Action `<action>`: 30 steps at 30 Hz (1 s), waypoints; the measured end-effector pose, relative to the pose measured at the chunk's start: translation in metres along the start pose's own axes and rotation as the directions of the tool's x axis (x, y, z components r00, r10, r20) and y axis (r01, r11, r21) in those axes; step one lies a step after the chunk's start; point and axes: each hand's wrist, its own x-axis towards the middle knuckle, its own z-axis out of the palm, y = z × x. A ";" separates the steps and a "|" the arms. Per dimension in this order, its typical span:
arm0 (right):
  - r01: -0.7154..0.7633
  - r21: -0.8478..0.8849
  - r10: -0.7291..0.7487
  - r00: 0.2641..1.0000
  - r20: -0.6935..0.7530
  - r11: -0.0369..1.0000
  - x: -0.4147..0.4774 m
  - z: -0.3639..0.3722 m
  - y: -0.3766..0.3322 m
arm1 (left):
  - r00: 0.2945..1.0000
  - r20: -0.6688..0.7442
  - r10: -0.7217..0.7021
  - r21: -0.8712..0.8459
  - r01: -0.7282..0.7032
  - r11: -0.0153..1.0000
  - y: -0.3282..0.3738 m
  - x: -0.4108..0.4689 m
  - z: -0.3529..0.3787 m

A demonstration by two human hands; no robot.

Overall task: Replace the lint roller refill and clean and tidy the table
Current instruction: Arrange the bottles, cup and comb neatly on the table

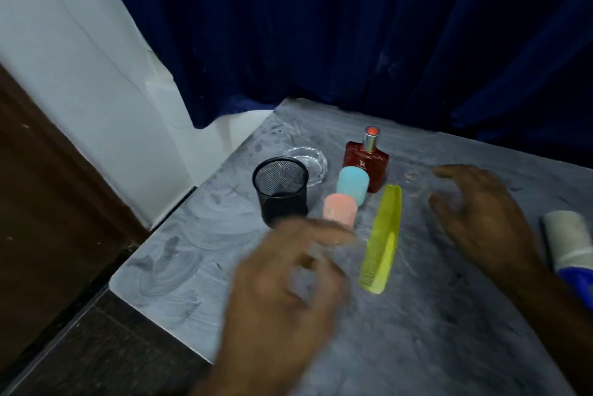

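Left hand (282,286), blurred, grip unreadable, hovers near the comb (383,238); right hand (481,212) spread empty above the table (179,254); lint roller (569,241) lies far right, likely parked for reuse.

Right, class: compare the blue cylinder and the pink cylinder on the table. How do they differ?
The blue cylinder is pale blue and stands farther back, beside the red perfume bottle. The pink cylinder is salmon pink and nearer, with the left hand blurred in front of it. Both are small, similarly shaped and close together.
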 end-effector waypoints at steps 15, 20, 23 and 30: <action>0.039 0.138 -0.010 0.978 -0.210 0.990 -0.029 -0.043 -0.039 | 0.726 0.234 -0.647 0.320 0.571 0.756 -0.214 0.183 -0.006; 0.000 0.149 0.028 0.981 -0.191 0.989 -0.042 -0.050 -0.022 | 0.777 0.234 -0.585 0.312 0.510 0.802 -0.213 0.184 0.008; -0.031 0.140 0.058 0.980 -0.190 0.990 -0.048 -0.046 -0.018 | 0.789 0.227 -0.571 0.322 0.492 0.809 -0.212 0.186 0.011; -0.038 0.204 0.080 0.976 -0.201 0.978 -0.055 -0.032 -0.022 | 0.778 0.251 -0.577 0.299 0.504 0.810 -0.217 0.191 0.015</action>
